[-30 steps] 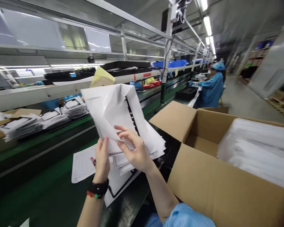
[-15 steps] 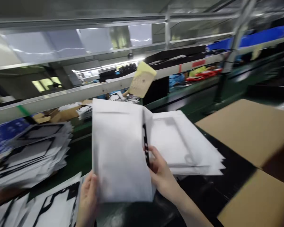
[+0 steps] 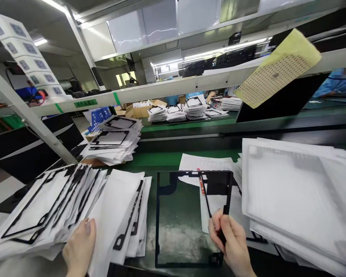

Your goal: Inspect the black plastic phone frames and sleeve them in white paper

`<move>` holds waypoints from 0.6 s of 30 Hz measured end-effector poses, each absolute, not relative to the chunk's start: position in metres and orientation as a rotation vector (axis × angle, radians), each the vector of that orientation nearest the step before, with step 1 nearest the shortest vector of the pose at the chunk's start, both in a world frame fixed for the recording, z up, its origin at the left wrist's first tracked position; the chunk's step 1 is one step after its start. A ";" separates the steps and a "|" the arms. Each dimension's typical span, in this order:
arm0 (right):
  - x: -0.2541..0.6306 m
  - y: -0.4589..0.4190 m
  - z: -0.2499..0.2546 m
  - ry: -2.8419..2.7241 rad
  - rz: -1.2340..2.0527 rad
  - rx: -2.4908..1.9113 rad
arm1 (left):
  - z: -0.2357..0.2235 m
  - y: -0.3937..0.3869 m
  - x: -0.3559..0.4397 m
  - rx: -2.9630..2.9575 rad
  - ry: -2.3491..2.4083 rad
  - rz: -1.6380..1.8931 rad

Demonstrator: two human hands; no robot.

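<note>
- Probably one piece is done: black frame (image 3: 164, 190) is bare, lower centre, over green surface (image 3: 151, 234).
- Left stack (image 3: 46, 215) perhaps remains; total progress is unclear.
- Frame looks thin, rectangular.
- Right hand (image 3: 233, 240): fingers pinch it.
- Left hand (image 3: 80, 246) touches white sheet (image 3: 112, 207); grip, I cannot tell.

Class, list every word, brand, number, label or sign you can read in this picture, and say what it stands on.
None can be read with certainty.
Green label on the pale rail: characters too blurred.
Printed sheet on the bench: print too small.
Slim red item: pale marks, too small.
</note>
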State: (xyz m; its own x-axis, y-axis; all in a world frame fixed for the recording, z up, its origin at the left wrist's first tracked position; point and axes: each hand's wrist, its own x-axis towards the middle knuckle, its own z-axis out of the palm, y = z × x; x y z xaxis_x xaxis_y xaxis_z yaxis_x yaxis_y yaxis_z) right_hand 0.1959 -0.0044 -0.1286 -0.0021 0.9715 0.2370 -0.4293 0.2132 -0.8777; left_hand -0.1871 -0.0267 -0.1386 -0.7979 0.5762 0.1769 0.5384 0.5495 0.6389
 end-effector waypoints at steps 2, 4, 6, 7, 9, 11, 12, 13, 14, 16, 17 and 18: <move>0.198 0.003 -0.137 -1.053 1.220 -0.651 | -0.137 -0.023 -0.182 1.094 2.732 1.082; 0.201 0.011 -0.140 -1.092 1.176 -0.613 | -0.129 -0.015 -0.169 1.242 2.702 1.142; 0.202 0.020 -0.140 -1.130 1.123 -0.586 | -0.114 -0.006 -0.143 1.399 2.621 1.251; 0.201 0.026 -0.138 -1.147 1.093 -0.578 | -0.104 -0.002 -0.126 1.471 2.533 1.325; 0.199 0.038 -0.133 -1.182 1.021 -0.567 | -0.080 0.008 -0.082 1.590 2.058 1.586; 0.195 0.051 -0.129 -1.217 0.939 -0.569 | -0.055 0.018 -0.035 1.692 1.360 1.657; 0.193 0.057 -0.127 -1.236 0.896 -0.574 | -0.044 0.022 -0.014 1.742 1.159 1.687; 0.192 0.063 -0.126 -1.256 0.853 -0.581 | -0.034 0.027 0.005 1.776 1.095 1.707; 0.191 0.068 -0.125 -1.278 0.812 -0.591 | -0.027 0.031 0.019 1.826 1.058 1.757; 0.191 0.075 -0.125 -1.318 0.739 -0.625 | -0.020 0.036 0.038 1.920 1.030 1.896; 0.192 0.078 -0.126 -1.332 0.709 -0.648 | -0.021 0.038 0.042 1.957 1.012 1.969; 0.193 0.079 -0.128 -1.338 0.683 -0.673 | -0.024 0.040 0.044 1.981 0.989 2.033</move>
State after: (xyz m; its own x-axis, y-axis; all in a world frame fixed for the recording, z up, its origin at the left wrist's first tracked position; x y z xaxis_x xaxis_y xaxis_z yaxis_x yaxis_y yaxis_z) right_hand 0.1927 0.0795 -0.1278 0.1043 0.7710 0.6282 -0.0564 0.6352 -0.7703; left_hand 0.0442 0.0400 -0.0240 -0.1262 0.5235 0.8426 0.3399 -0.7752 0.5325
